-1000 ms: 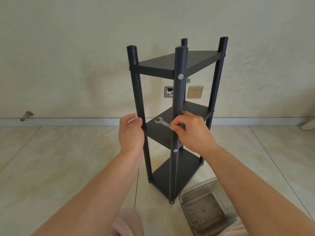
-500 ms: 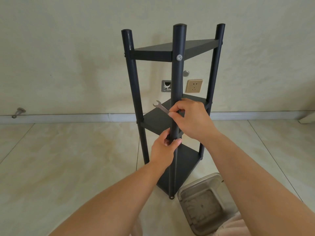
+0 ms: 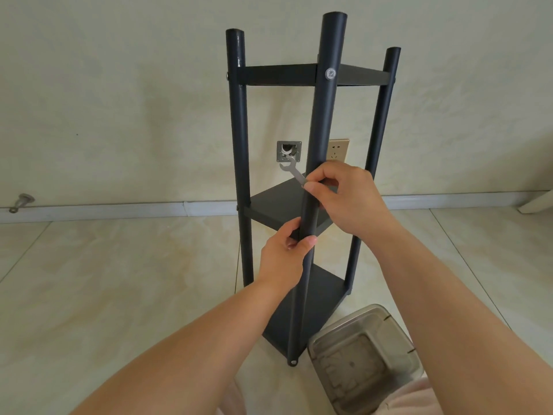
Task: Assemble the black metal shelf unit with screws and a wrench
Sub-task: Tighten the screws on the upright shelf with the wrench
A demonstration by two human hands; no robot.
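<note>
- Since one second ago: left hand [image 3: 285,254] shifted from the left post over to the near front post [image 3: 321,139]; shelf unit [image 3: 311,74] now larger and higher in the head view, with its top shelf seen nearly edge-on.
- Head view, shelf unit: black, three tiers, upright on pale tiled floor [image 3: 119,280] at centre; middle shelf [image 3: 281,205] and bottom shelf [image 3: 320,298] visible between the posts.
- Left post [image 3: 239,151]: at 9 o'clock of the front post, apart from both hands.
- Right post [image 3: 378,139]: at 3 o'clock of the front post.
- Screw [image 3: 331,74]: silver head on the front post at top-shelf level; another screw [image 3: 293,362] at that post's foot.
- Left hand: wrapped around the front post at middle-shelf level, thumb across the post's front.
- Right hand [image 3: 348,196]: at 1 o'clock of the left hand, against the front post, pinching the wrench [image 3: 291,173] between thumb and fingers.
- Wrench: silver, open end pointing to 11 o'clock, overlapping the wall recess [image 3: 289,151] behind.
- Wall socket [image 3: 338,149]: at 3 o'clock of the recess, partly hidden by the front post.
- Clear plastic container [image 3: 363,357]: on the floor at 5 o'clock of the unit's foot, just beside it.
- Door stopper [image 3: 22,202]: at the skirting, far out at 9 o'clock.
</note>
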